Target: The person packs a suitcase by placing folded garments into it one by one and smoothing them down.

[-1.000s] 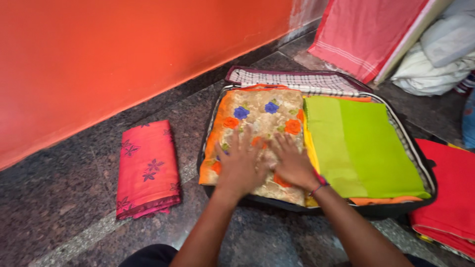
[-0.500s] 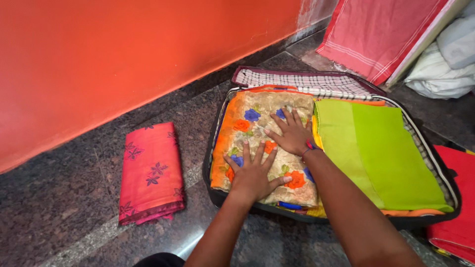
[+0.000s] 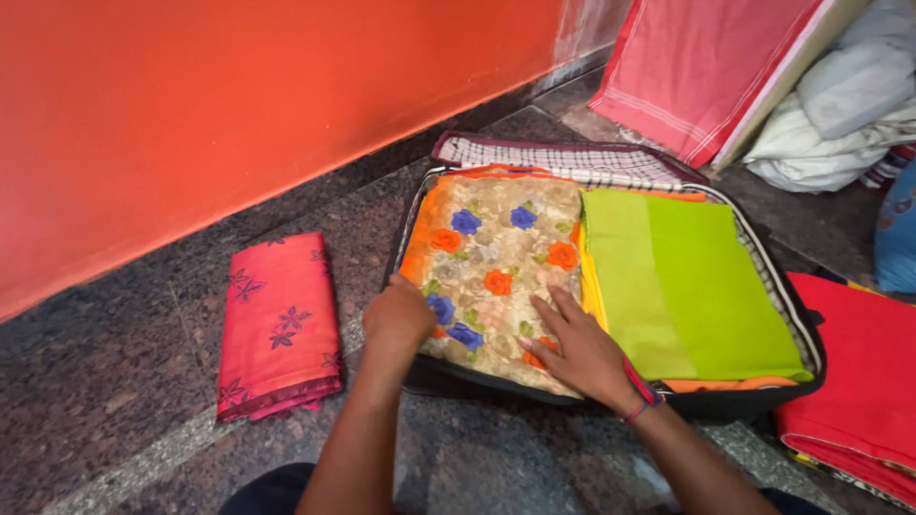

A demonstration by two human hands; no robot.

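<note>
An open dark suitcase [image 3: 456,378] lies on the stone floor. In its left half is a folded beige cloth [image 3: 496,243] with orange and blue flowers. A folded lime-green cloth [image 3: 687,277] fills the right half. My left hand [image 3: 399,319] is curled over the near left edge of the floral cloth, fingers closed on it. Flat on the near right part of that cloth rests my right hand [image 3: 572,351], fingers spread, a red band at its wrist.
A folded pink cloth [image 3: 277,324] with dark flowers lies on the floor left of the suitcase. Folded red cloth [image 3: 859,381] sits at the right. An orange wall [image 3: 239,95] runs behind. A red-striped cloth [image 3: 706,67] and white bundles [image 3: 840,114] stand at the back right.
Both hands lay flat on the floral cloth before. My left hand has slid to its near left edge and curled there. My right hand has drawn back toward the near edge.
</note>
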